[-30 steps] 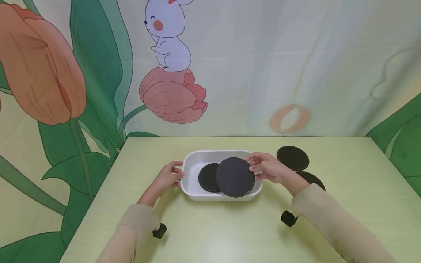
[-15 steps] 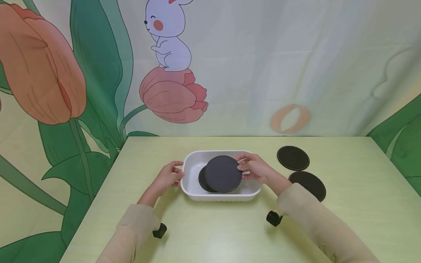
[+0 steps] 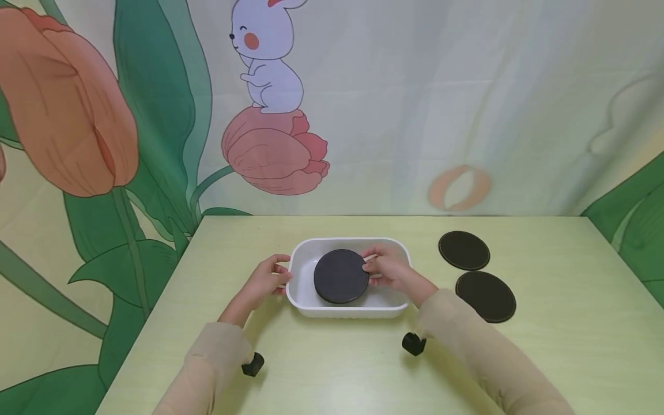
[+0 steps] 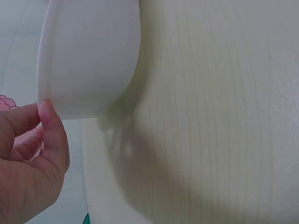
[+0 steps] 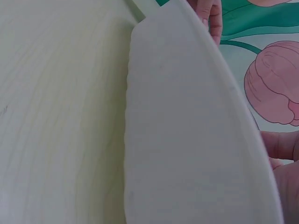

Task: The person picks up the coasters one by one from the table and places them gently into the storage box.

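A white rounded-corner basin (image 3: pixel 347 313) sits on the table. My left hand (image 3: pixel 263 280) pinches its left end. In the left wrist view the thumb and fingers of this hand (image 4: pixel 35 163) meet at the rim of the basin (image 4: pixel 88 56). Inside the basin, my right hand (image 3: pixel 390 270) pinches the right edge of a round black coaster (image 3: pixel 339 275) with a stitched border. This coaster covers another one beneath it, now hidden. From the right wrist, the basin wall (image 5: pixel 182 121) blocks the coaster and most of my right hand (image 5: pixel 286 172).
Two more black coasters lie on the table right of the basin, one farther back (image 3: pixel 464 250) and one nearer (image 3: pixel 486 296). The pale wood-grain table (image 3: pixel 332 363) meets a printed curtain (image 3: pixel 384 115) at its back edge.
My right hand has carried the coaster leftward and down until it covers the one inside the basin. The left hand stays on the basin's end. The nearer loose coaster is more exposed.
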Demonstrator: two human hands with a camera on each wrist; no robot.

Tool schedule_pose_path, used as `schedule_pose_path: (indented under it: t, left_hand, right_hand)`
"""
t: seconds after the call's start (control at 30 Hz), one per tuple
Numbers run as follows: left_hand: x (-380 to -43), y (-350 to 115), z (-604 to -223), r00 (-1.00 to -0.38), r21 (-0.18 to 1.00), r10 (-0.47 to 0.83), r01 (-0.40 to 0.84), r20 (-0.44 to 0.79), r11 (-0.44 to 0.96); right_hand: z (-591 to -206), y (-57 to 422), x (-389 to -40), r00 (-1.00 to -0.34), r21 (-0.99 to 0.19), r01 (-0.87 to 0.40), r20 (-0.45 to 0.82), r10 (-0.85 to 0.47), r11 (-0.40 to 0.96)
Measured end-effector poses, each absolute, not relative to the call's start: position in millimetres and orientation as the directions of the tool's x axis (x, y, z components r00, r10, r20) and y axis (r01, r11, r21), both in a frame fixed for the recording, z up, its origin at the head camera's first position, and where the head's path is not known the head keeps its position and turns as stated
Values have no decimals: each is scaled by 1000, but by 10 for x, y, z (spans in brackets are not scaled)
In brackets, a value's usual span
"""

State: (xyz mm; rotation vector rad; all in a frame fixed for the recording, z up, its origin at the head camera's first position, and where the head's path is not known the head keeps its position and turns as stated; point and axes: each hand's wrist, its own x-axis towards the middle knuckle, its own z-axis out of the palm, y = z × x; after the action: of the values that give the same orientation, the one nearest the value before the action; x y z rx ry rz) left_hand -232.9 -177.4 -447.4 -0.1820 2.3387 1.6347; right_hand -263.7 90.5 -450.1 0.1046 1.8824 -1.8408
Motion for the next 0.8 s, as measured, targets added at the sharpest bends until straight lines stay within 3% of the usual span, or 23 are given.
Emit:
schedule_pose_path:
  t: [0.47, 0.8]
  left_hand:
    - [-2325, -1769, -4459, -953, 892, 44, -263, -299, 366]
    - [-2317, -1769, -4444, -952, 890, 47, -264, -302, 373]
  right_hand:
    - [-4661, 778, -2713, -882, -903, 422, -429, -196, 80]
    - [-4690, 754, -2733, -893, -896, 418, -436, -111, 152]
